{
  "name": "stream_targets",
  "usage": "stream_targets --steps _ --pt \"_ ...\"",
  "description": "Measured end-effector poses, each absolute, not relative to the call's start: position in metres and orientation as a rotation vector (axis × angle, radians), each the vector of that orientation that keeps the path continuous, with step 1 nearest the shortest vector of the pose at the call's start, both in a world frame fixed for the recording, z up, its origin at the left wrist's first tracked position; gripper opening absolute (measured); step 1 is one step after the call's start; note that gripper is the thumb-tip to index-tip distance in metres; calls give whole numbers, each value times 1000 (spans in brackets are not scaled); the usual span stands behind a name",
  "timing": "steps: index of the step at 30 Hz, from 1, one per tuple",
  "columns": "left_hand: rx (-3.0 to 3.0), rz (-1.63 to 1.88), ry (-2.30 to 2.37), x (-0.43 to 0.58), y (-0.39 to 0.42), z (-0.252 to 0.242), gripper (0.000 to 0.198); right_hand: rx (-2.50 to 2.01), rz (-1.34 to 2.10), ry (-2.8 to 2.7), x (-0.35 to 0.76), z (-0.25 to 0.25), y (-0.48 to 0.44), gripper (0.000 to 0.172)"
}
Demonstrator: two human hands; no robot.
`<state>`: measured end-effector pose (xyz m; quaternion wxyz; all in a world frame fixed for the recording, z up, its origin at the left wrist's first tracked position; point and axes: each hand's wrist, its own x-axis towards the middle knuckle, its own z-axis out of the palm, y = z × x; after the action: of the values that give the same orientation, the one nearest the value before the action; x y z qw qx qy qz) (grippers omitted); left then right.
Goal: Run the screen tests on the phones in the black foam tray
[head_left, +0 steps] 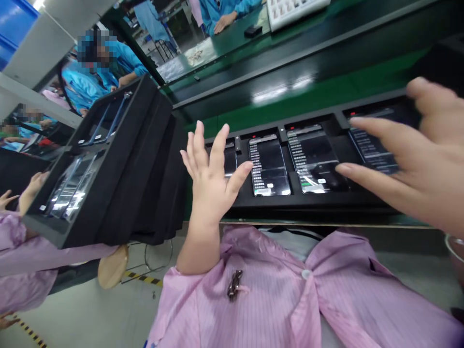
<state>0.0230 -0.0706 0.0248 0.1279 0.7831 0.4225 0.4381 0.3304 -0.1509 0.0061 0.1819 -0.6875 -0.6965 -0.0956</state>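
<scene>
A black foam tray lies in front of me with several phones in its slots, their screens lit with lists of text. My left hand, fingers spread and holding nothing, is over the tray's left part, partly covering the leftmost phone. Right of its thumb lies a phone with a small white box low on its screen. Beside that is another phone with a similar box. My right hand hovers over the rightmost phone, thumb and fingers apart, nothing in its grasp.
At left, a stack of black foam trays stands tilted in view, the top one holding several phones. A white tray and a small black object sit across the green bench. Co-workers work nearby; a stool stands below.
</scene>
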Motion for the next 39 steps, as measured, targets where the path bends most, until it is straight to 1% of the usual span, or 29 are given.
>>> stream_targets --steps 3,7,11,14,19,24,26,28,29,31,33,36,39 --pt "2370 1033 1292 20 -88 19 71 -1717 -183 -2042 325 -10 -158 87" --pt "2538 642 1419 27 -86 -4 77 -1670 -153 -2090 319 -35 -150 86" --pt "2588 538 1440 36 -81 -16 75 -1684 -234 -2140 312 -41 -146 90" --pt "2606 498 1450 38 -82 -15 74 -1705 -290 -2168 309 -40 -147 92" --pt "2533 358 1499 39 -81 -11 76 -1761 -307 -2177 305 -42 -144 100" --pt "2521 317 1509 40 -78 -12 75 -1822 -188 -2070 317 -34 -152 101" --pt "2535 311 1506 41 -77 -14 75 -1830 -208 -1962 333 -29 -161 95" --pt "2551 309 1500 42 -75 -16 72 -1860 -303 -1867 352 -26 -169 86" --pt "2555 304 1496 43 -74 -17 70 -1898 -338 -1830 361 -26 -172 86" --pt "2553 300 1492 44 -73 -19 68 -2001 -330 -1792 375 -30 -176 96" --pt "2552 339 1475 40 -74 -17 72 -2080 -282 -1794 383 -35 -176 107" --pt "2575 521 1448 22 -78 -8 83 -2105 -280 -1828 383 -40 -173 105" --pt "2567 704 1510 -8 -82 3 81 -2109 -296 -1864 381 -40 -171 104"
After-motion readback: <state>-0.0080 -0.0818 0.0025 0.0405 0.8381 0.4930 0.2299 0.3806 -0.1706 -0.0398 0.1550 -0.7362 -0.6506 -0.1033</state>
